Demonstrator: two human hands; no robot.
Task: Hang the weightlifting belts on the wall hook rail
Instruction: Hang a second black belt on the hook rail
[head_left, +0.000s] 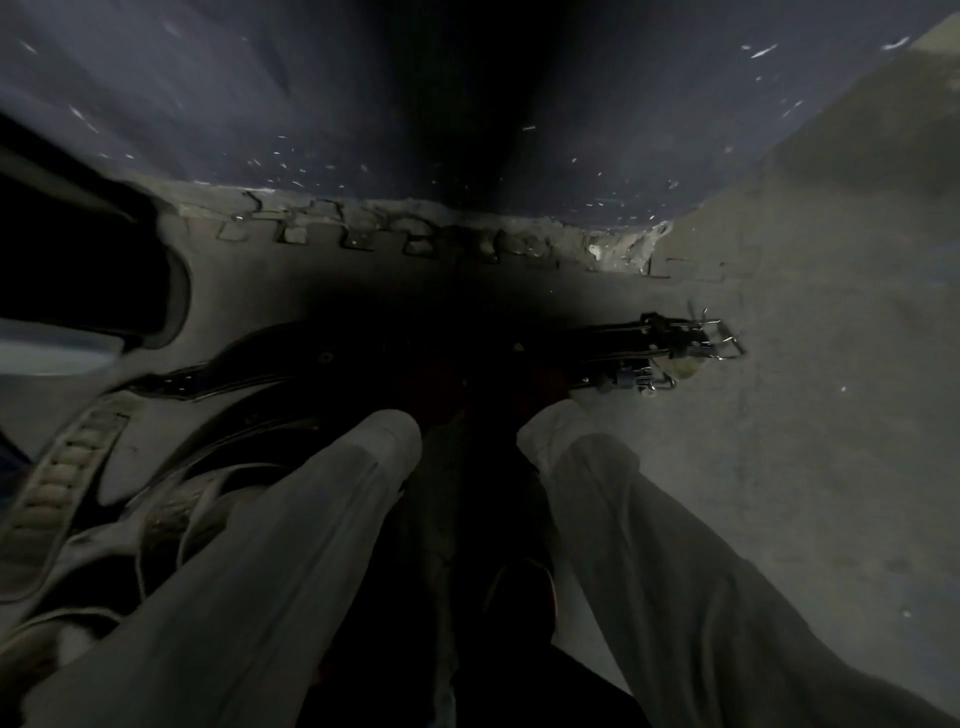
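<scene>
The scene is very dark. Several black weightlifting belts (322, 358) lie stacked on the grey floor, their metal buckles (691, 343) pointing right. A tan padded belt (67, 467) curves at the lower left. Both my arms, in light grey sleeves, reach down to the black stack. My left hand (428, 384) and my right hand (540, 382) rest on the middle of the stack, deep in shadow, so I cannot make out their fingers or grip. No hook rail shows.
A dark blue speckled wall (208, 104) rises just beyond the belts, above a crumbled floor edge (415, 234). A large dark object (78, 260) stands at the left. My shoe (519, 597) is below the hands. Bare concrete floor (805, 415) spreads to the right.
</scene>
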